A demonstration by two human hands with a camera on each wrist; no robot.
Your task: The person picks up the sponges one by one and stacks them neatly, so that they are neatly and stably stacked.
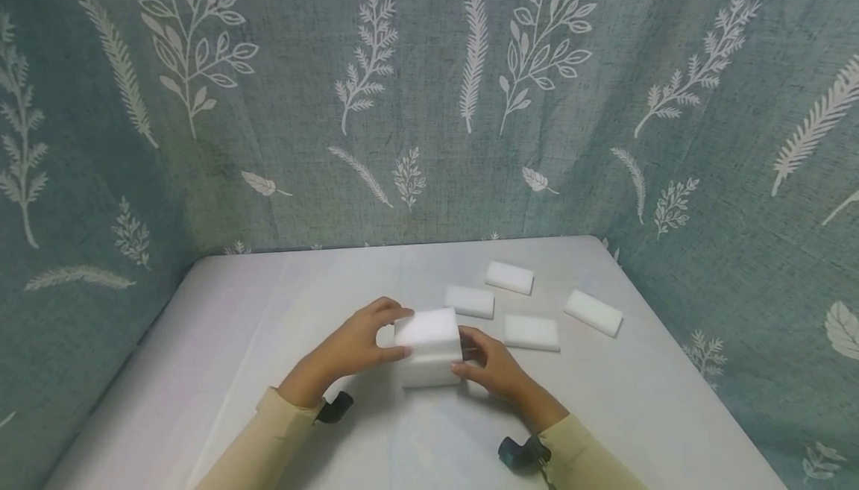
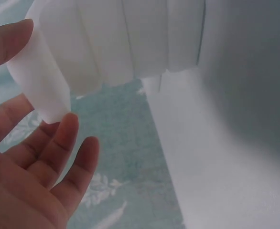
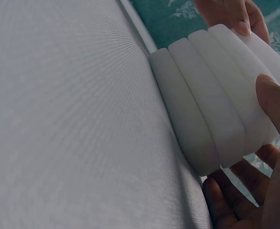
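Observation:
A stack of white bars (image 1: 432, 372) with rounded edges stands on the table between my hands, several bars laid flat on one another. My left hand (image 1: 365, 337) pinches the top white bar (image 2: 44, 81) at its left end, thumb on one long side and fingertips on the other. From the other end, my right hand (image 1: 496, 367) holds the stack, thumb on the near side and fingers on the far side. In the right wrist view the lower bars (image 3: 192, 105) lie face to face, the bottom one against the table.
Several loose white bars lie flat behind and right of the stack: a near one (image 1: 532, 333), one close behind the stack (image 1: 470, 301), a farther one (image 1: 509, 277) and a tilted one (image 1: 593, 312). Green leaf-patterned curtains (image 1: 429, 102) border the white table (image 1: 302, 281).

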